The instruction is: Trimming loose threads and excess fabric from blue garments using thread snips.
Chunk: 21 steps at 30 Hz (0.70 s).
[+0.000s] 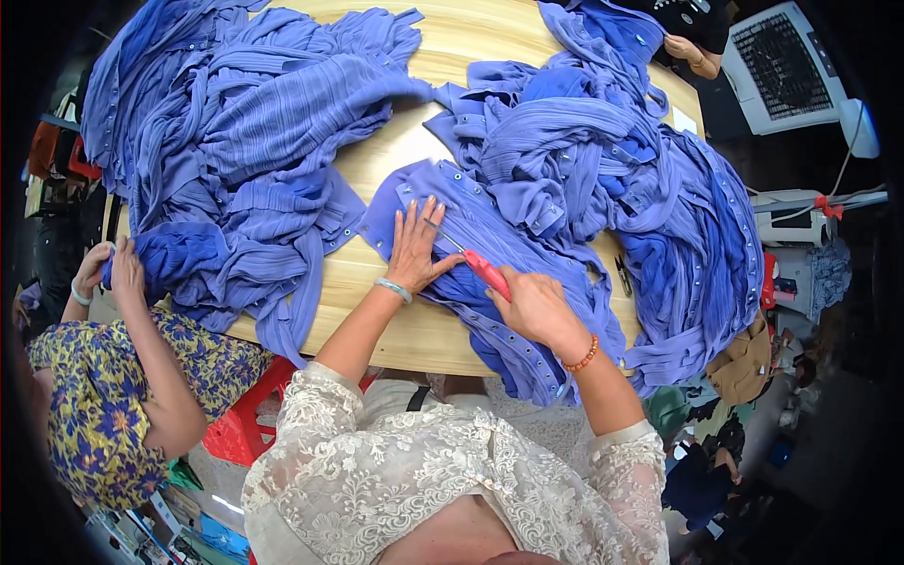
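My left hand (414,247) lies flat with fingers spread on a blue-violet garment (490,247) at the table's near side. Small round metal fittings run along the garment's edges. In my right hand (537,306) is a tool with a thin metal shaft and a red handle (487,273); I cannot tell its exact kind. Its shaft reaches up and left over the cloth, beside my left fingers. Whether the tip touches the fabric is not clear.
Heaps of similar garments cover the table (377,151) at the left (264,141) and right (565,141). Small dark snips (622,275) lie between cloths. A person's hands (108,268) grip cloth at left; another person's hand (692,55) holds some at far right. A red stool (243,428) stands below.
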Each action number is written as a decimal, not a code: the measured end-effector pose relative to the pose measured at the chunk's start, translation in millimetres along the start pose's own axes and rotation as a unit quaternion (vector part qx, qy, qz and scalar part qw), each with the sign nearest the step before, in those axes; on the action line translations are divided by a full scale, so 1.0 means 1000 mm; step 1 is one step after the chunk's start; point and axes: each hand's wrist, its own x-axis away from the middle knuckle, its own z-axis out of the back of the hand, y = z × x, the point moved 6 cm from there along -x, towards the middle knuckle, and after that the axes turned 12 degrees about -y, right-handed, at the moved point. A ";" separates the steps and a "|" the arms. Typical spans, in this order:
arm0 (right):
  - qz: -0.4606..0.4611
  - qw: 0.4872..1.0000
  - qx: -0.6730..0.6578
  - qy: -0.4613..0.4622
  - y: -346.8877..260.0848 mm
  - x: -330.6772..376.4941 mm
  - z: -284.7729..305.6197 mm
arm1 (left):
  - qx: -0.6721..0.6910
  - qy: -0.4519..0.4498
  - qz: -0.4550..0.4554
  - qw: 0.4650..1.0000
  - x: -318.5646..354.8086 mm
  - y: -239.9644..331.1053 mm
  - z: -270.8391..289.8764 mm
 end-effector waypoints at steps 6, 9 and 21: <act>-0.032 0.999 0.022 -0.035 0.013 0.031 -0.001 | 0.035 0.027 0.003 0.999 -0.009 -0.034 0.003; -0.065 0.997 -0.001 -0.039 0.028 0.068 -0.004 | -0.031 0.023 -0.023 0.999 -0.010 0.000 0.014; -0.137 0.987 -0.065 -0.047 0.096 0.195 -0.046 | -0.056 -0.139 -0.248 0.957 0.042 0.163 -0.024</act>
